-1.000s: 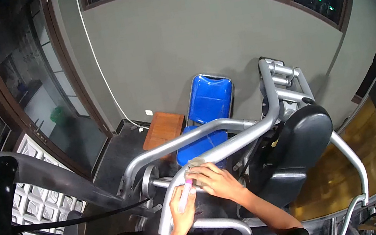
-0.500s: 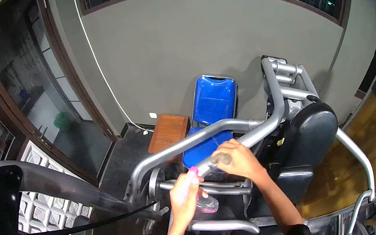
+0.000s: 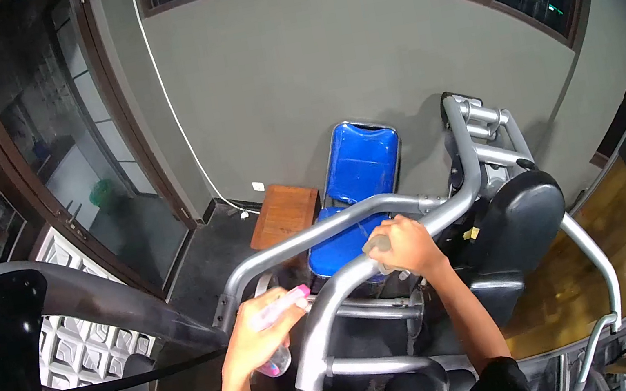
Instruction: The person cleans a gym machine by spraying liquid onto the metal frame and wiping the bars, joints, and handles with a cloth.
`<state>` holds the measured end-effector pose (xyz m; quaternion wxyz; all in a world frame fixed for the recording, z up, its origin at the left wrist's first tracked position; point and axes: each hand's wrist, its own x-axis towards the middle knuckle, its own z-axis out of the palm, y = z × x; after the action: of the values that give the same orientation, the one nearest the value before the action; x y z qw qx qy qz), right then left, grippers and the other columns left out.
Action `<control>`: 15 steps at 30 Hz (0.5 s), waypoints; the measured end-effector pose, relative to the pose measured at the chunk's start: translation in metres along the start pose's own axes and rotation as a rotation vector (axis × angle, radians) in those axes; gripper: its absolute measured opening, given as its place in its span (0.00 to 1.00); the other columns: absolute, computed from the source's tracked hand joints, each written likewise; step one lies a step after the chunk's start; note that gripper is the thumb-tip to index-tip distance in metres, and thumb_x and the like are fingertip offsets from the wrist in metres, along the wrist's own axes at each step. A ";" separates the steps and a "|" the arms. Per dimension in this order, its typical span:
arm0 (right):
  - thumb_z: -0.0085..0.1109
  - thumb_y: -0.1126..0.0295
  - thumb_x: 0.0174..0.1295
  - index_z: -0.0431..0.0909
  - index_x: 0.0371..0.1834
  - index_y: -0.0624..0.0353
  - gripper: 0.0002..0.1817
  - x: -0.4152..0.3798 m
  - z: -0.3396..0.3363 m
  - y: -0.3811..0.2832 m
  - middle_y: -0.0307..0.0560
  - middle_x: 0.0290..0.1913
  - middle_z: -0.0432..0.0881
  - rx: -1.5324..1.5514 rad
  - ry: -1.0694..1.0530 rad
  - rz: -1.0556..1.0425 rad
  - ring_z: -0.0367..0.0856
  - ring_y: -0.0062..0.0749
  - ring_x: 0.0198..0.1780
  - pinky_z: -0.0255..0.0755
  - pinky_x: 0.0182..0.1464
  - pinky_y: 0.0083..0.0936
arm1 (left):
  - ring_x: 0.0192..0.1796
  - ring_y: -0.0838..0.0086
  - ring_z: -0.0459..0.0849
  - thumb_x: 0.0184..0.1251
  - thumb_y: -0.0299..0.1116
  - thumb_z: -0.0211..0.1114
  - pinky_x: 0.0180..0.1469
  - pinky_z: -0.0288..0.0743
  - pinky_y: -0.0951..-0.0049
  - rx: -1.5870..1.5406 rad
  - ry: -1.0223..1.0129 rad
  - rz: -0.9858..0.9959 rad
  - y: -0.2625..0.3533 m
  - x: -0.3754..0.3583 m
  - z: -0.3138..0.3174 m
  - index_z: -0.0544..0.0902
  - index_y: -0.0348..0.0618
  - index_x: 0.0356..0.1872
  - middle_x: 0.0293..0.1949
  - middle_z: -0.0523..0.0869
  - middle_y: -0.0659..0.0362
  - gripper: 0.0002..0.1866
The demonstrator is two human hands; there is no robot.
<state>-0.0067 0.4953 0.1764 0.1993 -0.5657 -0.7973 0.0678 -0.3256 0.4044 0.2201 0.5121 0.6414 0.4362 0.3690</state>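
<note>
My left hand [image 3: 248, 340] is closed around a spray bottle [image 3: 276, 309] with a pink and white head and a clear body, held to the left of the machine's thick silver bar [image 3: 331, 296]. My fingers hide part of the bottle. On the upper stretch of that bar, my right hand [image 3: 413, 247] grips a greyish cloth [image 3: 378, 247] and presses it against the metal. Most of the cloth is covered by the fingers. The bar's lower end lies bare between my two hands.
Behind the bars stand a blue folding chair [image 3: 362, 161] and a brown wooden stool [image 3: 283, 215], near the grey wall. A black padded backrest [image 3: 517, 219] is at right. Black cables [image 3: 137, 380] and a glass door [image 3: 90, 150] are on the left.
My left hand has moved left with the spray bottle, away from the bar, uncovering its lower end. My right hand has shifted slightly up and right along the bar with the cloth.
</note>
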 end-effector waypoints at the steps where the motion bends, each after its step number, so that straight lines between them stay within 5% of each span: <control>1: 0.67 0.52 0.50 0.91 0.37 0.49 0.17 0.007 -0.002 -0.002 0.49 0.41 0.89 -0.024 -0.038 0.013 0.85 0.47 0.49 0.80 0.54 0.42 | 0.20 0.82 0.78 0.69 0.34 0.69 0.23 0.71 0.79 0.013 0.060 -0.013 -0.007 -0.004 0.002 0.87 0.34 0.39 0.31 0.86 0.61 0.10; 5: 0.64 0.51 0.52 0.91 0.38 0.51 0.19 0.038 0.020 -0.028 0.58 0.33 0.88 -0.198 -0.239 -0.065 0.88 0.53 0.42 0.81 0.52 0.44 | 0.26 0.81 0.75 0.66 0.34 0.71 0.30 0.68 0.74 0.282 0.321 0.080 -0.032 -0.017 0.014 0.84 0.35 0.31 0.25 0.83 0.59 0.11; 10: 0.65 0.49 0.50 0.91 0.44 0.53 0.24 0.059 0.043 -0.076 0.64 0.39 0.88 -0.017 -0.511 -0.187 0.87 0.57 0.46 0.79 0.56 0.43 | 0.26 0.76 0.76 0.61 0.36 0.74 0.30 0.69 0.71 0.330 0.451 0.090 -0.067 -0.026 0.029 0.84 0.36 0.30 0.23 0.80 0.58 0.12; 15: 0.66 0.44 0.50 0.91 0.45 0.48 0.25 0.069 0.030 -0.053 0.62 0.42 0.88 0.024 -0.595 -0.155 0.87 0.59 0.47 0.79 0.58 0.43 | 0.30 0.59 0.85 0.55 0.39 0.77 0.35 0.76 0.64 0.367 0.521 0.063 -0.090 -0.033 0.049 0.86 0.38 0.35 0.29 0.83 0.51 0.15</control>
<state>-0.0848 0.5443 0.1834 -0.0317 -0.4560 -0.8606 0.2247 -0.3084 0.3656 0.1213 0.2471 0.6203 0.5917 0.4516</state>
